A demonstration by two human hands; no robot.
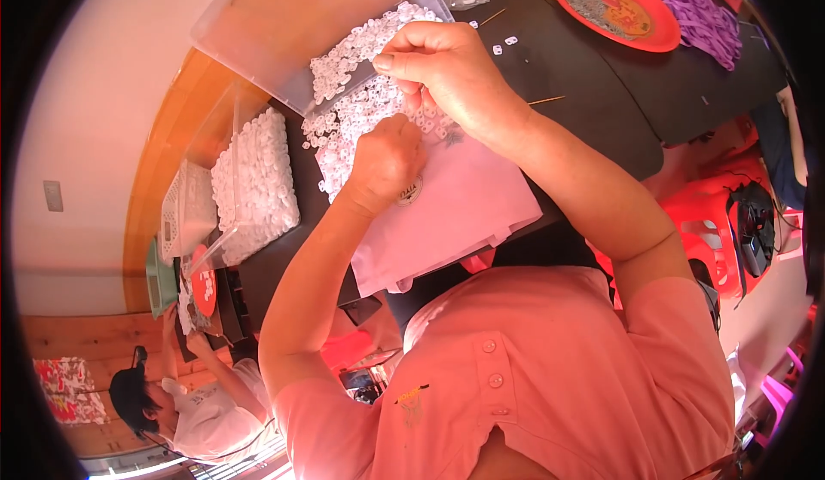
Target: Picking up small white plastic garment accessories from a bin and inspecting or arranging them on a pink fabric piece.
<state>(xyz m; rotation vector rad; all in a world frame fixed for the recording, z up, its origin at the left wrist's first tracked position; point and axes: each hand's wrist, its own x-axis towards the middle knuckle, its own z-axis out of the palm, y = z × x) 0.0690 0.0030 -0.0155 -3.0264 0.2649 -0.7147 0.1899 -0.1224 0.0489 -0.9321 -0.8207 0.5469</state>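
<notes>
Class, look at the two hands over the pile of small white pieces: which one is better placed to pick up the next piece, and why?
Probably the left hand: it rests fisted on the white pieces, while the right hand is raised above them, fingertips pinched together.

Small white pieces (361, 110) are spread on white paper (455, 214). They are touched by the left hand (387, 162) and right hand (447, 72), both curled.

One head-worn fisheye view looks steeply down, close over the black table (593, 76), tilted, its far edge upper right.
</notes>
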